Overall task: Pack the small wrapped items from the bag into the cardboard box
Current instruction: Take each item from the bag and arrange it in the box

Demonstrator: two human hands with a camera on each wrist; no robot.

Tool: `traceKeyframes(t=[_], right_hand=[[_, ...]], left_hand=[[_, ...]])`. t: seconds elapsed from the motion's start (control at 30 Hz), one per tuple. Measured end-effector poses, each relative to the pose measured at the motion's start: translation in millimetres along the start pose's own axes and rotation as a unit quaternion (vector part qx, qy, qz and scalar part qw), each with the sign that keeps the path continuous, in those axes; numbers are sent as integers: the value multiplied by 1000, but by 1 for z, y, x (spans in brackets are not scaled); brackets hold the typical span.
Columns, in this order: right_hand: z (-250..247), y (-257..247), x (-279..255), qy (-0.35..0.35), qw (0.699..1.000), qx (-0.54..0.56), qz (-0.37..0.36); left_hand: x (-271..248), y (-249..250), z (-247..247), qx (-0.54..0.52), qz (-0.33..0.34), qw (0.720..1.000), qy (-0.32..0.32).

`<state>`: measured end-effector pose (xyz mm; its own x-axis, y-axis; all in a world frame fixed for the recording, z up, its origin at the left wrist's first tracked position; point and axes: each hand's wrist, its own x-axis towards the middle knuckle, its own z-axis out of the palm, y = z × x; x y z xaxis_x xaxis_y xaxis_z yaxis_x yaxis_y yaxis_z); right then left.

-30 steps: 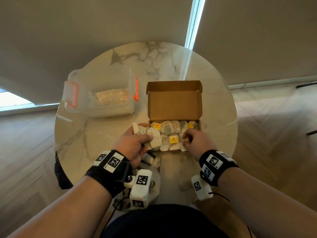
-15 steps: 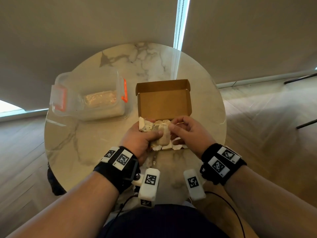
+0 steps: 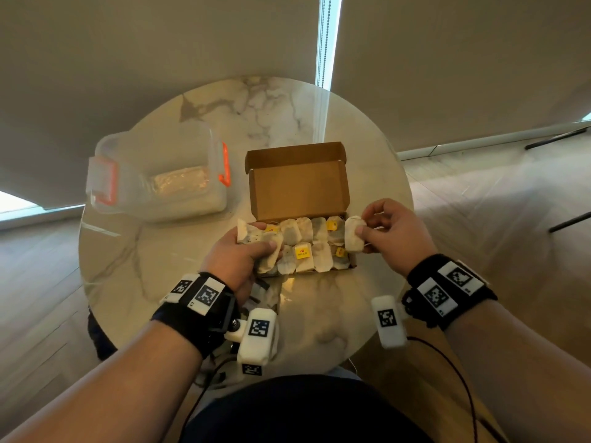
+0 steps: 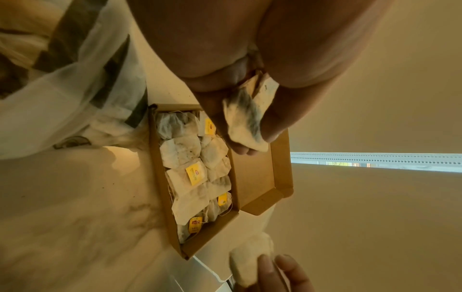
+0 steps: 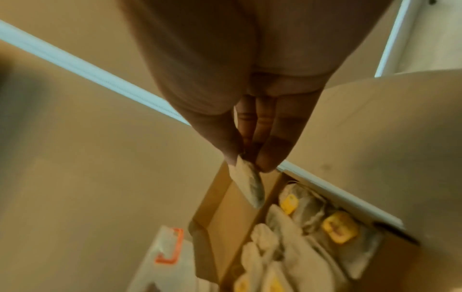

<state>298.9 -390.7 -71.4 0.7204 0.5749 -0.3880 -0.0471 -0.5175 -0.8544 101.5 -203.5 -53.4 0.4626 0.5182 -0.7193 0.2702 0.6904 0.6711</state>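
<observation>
1. The open brown cardboard box [image 3: 299, 187] stands near the centre of the round marble table [image 3: 319, 116], lid flap upright on the far side.
2. The box tray is filled with rows of small white paper-wrapped tea bags [image 3: 305, 247], several bearing yellow tags.
3. The left hand [image 3: 235, 259] is positioned over the left end of the box, palm turned inward. Fingers and thumb are curled around a bunch of white tea bags [image 3: 256, 238].
4. The right hand [image 3: 395, 233] is held at the right end of the box. Thumb and fingertips pinch a single white tea bag [image 3: 353, 233], which hangs upright just beside the box's right wall.
5. A clear plastic container with orange latches [image 3: 160, 180] sits at the table's left edge, beside the box.
6. A translucent white bag [image 4: 62, 79] lies at the table's near edge, just beside the box.
</observation>
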Motion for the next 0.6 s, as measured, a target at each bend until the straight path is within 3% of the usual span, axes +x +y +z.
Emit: traceKeyframes(t=[0.2, 0.37, 0.47, 0.6], right_hand=[[29, 30, 14, -63, 987, -145, -9], [39, 41, 18, -46, 959, -277, -27], [42, 43, 18, -61, 932, -351, -73], [40, 50, 14, 5, 918, -378, -116]], left_hand=[[-4, -8, -6, -12, -10, 1000, 19], [-9, -11, -9, -7, -7, 1000, 23], [-9, -12, -11, -13, -5, 1000, 26], [-10, -12, -13, -19, -15, 999, 25]])
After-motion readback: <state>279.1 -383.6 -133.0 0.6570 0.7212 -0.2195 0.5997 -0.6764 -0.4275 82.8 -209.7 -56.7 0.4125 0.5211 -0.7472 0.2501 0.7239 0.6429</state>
